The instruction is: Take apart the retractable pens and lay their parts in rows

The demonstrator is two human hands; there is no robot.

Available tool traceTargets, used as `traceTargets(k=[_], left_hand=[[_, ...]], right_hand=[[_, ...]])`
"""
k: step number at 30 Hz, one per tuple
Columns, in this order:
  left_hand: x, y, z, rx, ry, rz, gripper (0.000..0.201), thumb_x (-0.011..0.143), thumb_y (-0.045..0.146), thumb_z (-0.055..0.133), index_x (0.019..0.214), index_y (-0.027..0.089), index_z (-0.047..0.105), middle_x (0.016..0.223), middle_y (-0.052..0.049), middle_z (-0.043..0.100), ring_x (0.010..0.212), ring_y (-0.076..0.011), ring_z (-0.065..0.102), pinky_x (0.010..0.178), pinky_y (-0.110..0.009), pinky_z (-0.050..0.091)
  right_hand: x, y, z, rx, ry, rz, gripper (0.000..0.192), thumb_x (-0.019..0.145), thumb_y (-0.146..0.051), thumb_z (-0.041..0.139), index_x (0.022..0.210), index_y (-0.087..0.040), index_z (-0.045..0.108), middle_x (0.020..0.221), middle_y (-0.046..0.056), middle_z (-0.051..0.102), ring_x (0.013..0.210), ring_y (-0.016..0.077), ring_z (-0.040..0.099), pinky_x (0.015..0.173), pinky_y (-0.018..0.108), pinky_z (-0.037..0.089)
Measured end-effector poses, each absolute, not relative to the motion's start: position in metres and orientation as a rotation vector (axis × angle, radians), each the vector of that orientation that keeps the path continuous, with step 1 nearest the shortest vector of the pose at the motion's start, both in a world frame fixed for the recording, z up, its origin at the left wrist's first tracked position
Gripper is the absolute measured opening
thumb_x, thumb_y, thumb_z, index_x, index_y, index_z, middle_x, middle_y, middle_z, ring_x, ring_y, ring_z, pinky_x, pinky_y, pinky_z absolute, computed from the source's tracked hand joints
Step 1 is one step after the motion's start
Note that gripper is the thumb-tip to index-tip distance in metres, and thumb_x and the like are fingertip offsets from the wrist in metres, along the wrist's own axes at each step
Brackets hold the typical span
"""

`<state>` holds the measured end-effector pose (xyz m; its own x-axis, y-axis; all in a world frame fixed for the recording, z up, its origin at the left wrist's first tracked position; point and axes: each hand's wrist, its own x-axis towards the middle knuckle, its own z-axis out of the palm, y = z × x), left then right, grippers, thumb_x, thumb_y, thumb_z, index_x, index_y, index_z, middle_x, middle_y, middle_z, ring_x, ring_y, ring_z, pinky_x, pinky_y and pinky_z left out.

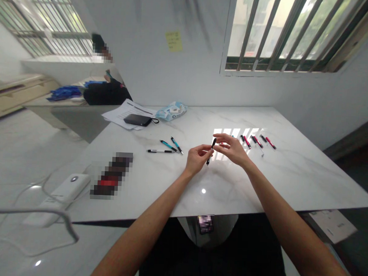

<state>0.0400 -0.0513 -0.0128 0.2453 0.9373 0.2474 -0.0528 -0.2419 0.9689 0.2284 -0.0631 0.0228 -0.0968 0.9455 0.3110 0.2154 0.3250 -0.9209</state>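
Above the white marble-patterned table, your left hand and right hand pinch a slim black pen; loosened fingers risk dropping it onto the red-and-black pens behind.

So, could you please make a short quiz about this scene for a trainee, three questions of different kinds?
1. True or false: both hands hold one black pen above the table.
2. Which pens lie in a row to the right of the hands? A) red and black pens B) yellow pens C) green pens
3. Fill in: to the left of the left hand lie three pens, two with blue-green barrels and one ____.

Key
1. True: the left hand grips the lower end, the right hand the upper end.
2. A
3. White with black ends.
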Motion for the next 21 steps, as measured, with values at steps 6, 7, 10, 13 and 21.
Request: traceTargets(k=[6, 7, 10, 13, 21], left_hand=[[0.0406, -0.0524, -0.0125, 1.495, 0.861, 1.195, 0.039, 0.08, 0.05, 0.084, 0.098, 0.015, 0.079, 0.086, -0.007, 0.079, 0.074, -0.0199, 0.075, 0.064, -0.028, 0.056], [0.0406, -0.0524, -0.0122, 1.498, 0.862, 1.195, 0.039, 0.08, 0.05, 0.084, 0.098, 0.015, 0.08, 0.084, -0.007, 0.078, 0.074, -0.02, 0.074, 0.064, -0.027, 0.056], [0.0406, -0.052, -0.0117, 1.494, 0.867, 1.192, 0.039, 0.08, 0.05, 0.084, 0.097, 0.015, 0.08, 0.081, -0.007, 0.078, 0.073, -0.0201, 0.074, 0.065, -0.028, 0.057], [0.041, -0.0516, -0.0117, 1.481, 0.853, 1.197, 0.039, 0.08, 0.05, 0.084, 0.098, 0.015, 0.08, 0.086, -0.008, 0.079, 0.075, -0.0197, 0.075, 0.068, -0.029, 0.058], [0.0425, -0.051, -0.0144, 1.496, 0.843, 1.175, 0.039, 0.081, 0.051, 0.083, 0.097, 0.015, 0.079, 0.085, -0.008, 0.078, 0.075, -0.0199, 0.074, 0.068, -0.029, 0.057]], right_hand=[[0.2276, -0.0608, 0.0212, -1.093, -1.573, 0.911, 0.045, 0.083, -0.045, 0.08, 0.122, -0.025, 0.071, 0.101, 0.005, 0.076, 0.099, 0.0213, 0.073, 0.094, 0.041, 0.058], [0.2273, -0.0609, 0.0215, -1.102, -1.571, 0.9, 0.045, 0.081, -0.046, 0.081, 0.12, -0.025, 0.072, 0.1, 0.004, 0.076, 0.097, 0.0213, 0.073, 0.093, 0.04, 0.058], [0.2268, -0.0625, 0.0232, -1.087, -1.539, 0.93, 0.043, 0.08, -0.044, 0.082, 0.117, -0.024, 0.071, 0.093, 0.003, 0.076, 0.09, 0.0202, 0.073, 0.09, 0.04, 0.059], [0.2265, -0.0647, 0.0248, -1.049, -1.521, 0.984, 0.046, 0.082, -0.04, 0.079, 0.124, -0.025, 0.068, 0.104, 0.006, 0.077, 0.101, 0.0219, 0.073, 0.092, 0.04, 0.059], [0.2248, -0.0676, 0.0274, -1.053, -1.569, 0.95, 0.048, 0.083, -0.037, 0.077, 0.128, -0.026, 0.067, 0.115, 0.008, 0.077, 0.112, 0.0236, 0.072, 0.095, 0.041, 0.059]])
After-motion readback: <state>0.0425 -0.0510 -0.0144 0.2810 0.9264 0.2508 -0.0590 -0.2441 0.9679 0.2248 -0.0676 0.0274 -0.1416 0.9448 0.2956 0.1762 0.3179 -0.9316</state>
